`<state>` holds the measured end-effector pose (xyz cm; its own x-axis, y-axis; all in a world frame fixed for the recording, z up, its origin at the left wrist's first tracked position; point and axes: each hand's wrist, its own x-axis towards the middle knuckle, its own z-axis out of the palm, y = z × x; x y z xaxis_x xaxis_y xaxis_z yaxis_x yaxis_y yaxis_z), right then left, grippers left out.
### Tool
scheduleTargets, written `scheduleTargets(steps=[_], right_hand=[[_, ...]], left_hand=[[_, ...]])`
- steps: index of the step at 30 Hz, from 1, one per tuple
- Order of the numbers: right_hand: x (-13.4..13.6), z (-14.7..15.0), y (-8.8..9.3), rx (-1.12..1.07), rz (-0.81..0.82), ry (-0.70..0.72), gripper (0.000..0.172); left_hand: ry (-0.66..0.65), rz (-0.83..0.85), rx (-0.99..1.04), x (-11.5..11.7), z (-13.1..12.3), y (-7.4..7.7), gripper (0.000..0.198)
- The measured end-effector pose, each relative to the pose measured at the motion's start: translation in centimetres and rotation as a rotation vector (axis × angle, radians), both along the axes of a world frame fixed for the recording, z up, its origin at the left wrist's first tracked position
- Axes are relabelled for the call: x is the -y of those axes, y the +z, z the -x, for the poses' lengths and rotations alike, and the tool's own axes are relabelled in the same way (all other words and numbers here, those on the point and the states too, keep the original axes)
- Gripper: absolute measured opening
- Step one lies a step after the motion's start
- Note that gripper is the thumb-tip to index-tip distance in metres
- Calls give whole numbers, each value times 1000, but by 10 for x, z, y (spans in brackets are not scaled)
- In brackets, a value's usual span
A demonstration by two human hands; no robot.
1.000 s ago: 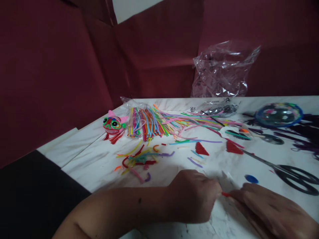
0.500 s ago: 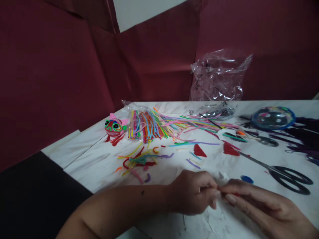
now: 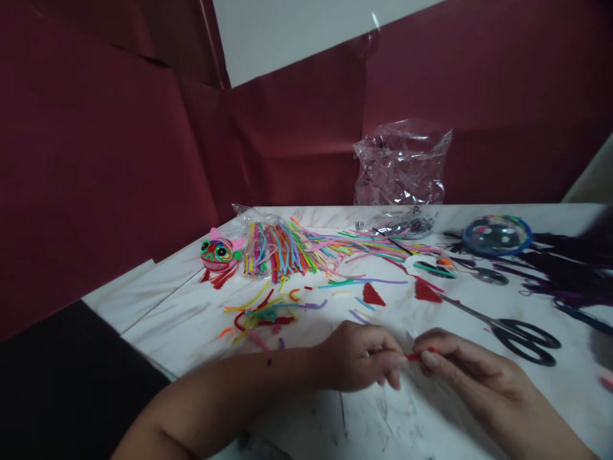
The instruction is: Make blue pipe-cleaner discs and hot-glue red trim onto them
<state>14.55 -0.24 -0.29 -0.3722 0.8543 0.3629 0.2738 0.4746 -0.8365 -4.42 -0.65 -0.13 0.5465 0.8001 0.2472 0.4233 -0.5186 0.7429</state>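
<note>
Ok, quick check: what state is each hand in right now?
Left hand: closed, pinching one end of a small red piece.
Right hand: closed, pinching the other end.

between left hand (image 3: 357,358) and right hand (image 3: 474,367), stick (image 3: 412,358); beyond the latter hand, scissors (image 3: 498,324); left of pipe cleaners (image 3: 287,249), figurine (image 3: 220,254); behind them, plastic bag (image 3: 400,166).

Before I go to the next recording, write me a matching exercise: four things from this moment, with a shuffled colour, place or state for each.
Things
1. red strip
2. scissors
3. animal-faced figure
4. upright plastic bag

Descriptions
A. transparent, in front of the dark red backdrop
B. black-handled
C. pinched between left hand and right hand
D. multicoloured, pink on top

Pairs: 1-C, 2-B, 3-D, 4-A
</note>
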Motion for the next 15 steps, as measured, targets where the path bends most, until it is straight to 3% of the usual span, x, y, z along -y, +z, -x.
scheduleTargets(steps=[3,6,8,10,12,15], right_hand=[[-9,-5,-6,2,-3,-101,26],[-14,-6,-8,5,12,-137,29],[-14,-6,-6,4,16,-133,31],[-12,-4,-4,2,4,-128,32],[-9,-4,-2,-1,-14,-119,32],[-6,-3,-2,8,-25,-71,30]], left_hand=[[134,-245,-382,-13,11,35,20],[231,-254,-510,-28,47,69,23],[317,-219,-611,-33,83,78,25],[357,-135,-713,-32,121,72,21],[364,-49,-792,-29,154,56,12],[416,-27,-811,-26,181,31,11]])
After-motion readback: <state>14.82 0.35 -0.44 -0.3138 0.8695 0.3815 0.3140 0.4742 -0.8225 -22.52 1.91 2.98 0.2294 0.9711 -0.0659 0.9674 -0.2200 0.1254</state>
